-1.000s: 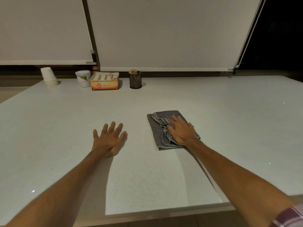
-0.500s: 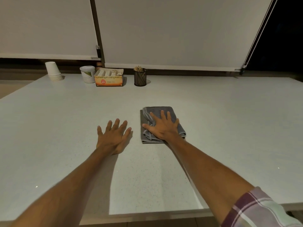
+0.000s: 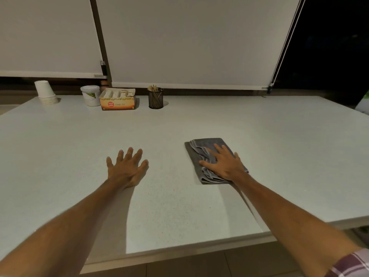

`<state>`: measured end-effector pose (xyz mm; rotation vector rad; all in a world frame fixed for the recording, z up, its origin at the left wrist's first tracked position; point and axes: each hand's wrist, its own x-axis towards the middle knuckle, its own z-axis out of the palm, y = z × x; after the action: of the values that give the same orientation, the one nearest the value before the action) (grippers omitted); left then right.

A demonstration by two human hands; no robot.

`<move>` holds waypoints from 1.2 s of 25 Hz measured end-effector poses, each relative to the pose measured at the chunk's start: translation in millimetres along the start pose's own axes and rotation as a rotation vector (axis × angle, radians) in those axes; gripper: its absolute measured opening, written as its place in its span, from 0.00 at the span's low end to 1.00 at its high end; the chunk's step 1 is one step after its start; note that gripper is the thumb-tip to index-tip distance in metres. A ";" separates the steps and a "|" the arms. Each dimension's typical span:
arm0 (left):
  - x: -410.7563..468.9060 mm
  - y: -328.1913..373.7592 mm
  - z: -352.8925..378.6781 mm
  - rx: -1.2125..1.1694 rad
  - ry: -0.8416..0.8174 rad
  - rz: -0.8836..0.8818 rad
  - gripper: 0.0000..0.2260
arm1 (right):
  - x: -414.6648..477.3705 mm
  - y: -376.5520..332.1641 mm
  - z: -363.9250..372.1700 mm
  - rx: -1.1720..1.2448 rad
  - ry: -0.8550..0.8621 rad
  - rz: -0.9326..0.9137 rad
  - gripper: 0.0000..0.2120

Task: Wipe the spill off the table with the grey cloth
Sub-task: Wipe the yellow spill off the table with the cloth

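Note:
A folded grey cloth (image 3: 205,148) lies on the white table (image 3: 279,146), right of centre. My right hand (image 3: 224,165) rests palm-down on the cloth's near half with fingers spread, pressing it onto the surface. My left hand (image 3: 127,168) lies flat on the bare table to the left of the cloth, fingers apart, holding nothing. I cannot make out any wet patch or stain on the tabletop around the cloth.
Along the far edge stand a stack of paper cups (image 3: 46,92), a white tub (image 3: 90,95), an orange box of sachets (image 3: 117,100) and a dark mesh holder with sticks (image 3: 155,97). Roller blinds hang behind. The table's near edge (image 3: 179,250) is close to me.
My right hand slid the cloth left toward my left hand, then back to the right, away from it. My left hand stayed flat in about the same spot.

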<state>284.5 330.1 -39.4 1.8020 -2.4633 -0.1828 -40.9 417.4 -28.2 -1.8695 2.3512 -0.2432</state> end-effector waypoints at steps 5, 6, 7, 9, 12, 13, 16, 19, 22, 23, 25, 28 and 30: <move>-0.1 1.4 -4.0 0.018 -0.003 0.009 0.30 | -8.6 49.2 -14.9 -0.016 0.024 0.220 0.39; 1.8 1.3 -5.2 0.038 -0.001 0.015 0.30 | -7.2 47.6 -15.9 -0.015 0.027 0.255 0.38; 3.8 1.2 -6.1 0.051 0.002 0.019 0.30 | -5.5 44.8 -16.7 -0.013 0.031 0.280 0.38; 7.9 -0.3 -7.5 0.048 0.004 0.026 0.30 | -2.4 39.2 -17.4 -0.012 0.046 0.304 0.37; 16.6 -5.7 -8.7 0.020 0.017 0.035 0.30 | 4.3 37.7 -18.4 -0.002 0.074 0.331 0.36; 20.3 -7.4 -9.8 0.013 0.023 0.039 0.29 | 8.7 38.0 -18.9 0.006 0.075 0.344 0.36; 33.6 -11.7 -14.0 -0.005 0.029 0.037 0.29 | 29.2 37.9 -20.1 0.019 0.065 0.363 0.36; 45.7 -13.6 -12.3 0.006 0.011 0.033 0.30 | 54.4 37.6 -21.5 0.012 0.062 0.369 0.36; 56.5 -13.9 -7.3 0.003 -0.004 0.016 0.31 | 83.6 35.9 -20.0 -0.001 0.055 0.362 0.37; 59.4 -13.6 -6.5 -0.012 -0.004 0.013 0.31 | 93.7 34.9 -20.1 -0.005 0.051 0.355 0.37; 62.6 -13.3 -4.4 -0.030 0.005 0.009 0.31 | 113.9 32.6 -19.9 -0.015 0.037 0.340 0.38; 63.2 -13.5 -0.9 -0.030 0.021 0.000 0.31 | 143.9 21.9 -16.0 -0.023 0.021 0.318 0.38; 63.6 -12.9 -0.5 -0.024 0.017 -0.003 0.31 | 161.9 7.2 -11.9 -0.018 0.019 0.296 0.38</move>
<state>277.5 265.6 -41.0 1.7901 -2.4368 -0.1955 -86.6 261.8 -17.9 -1.5026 2.6080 -0.2092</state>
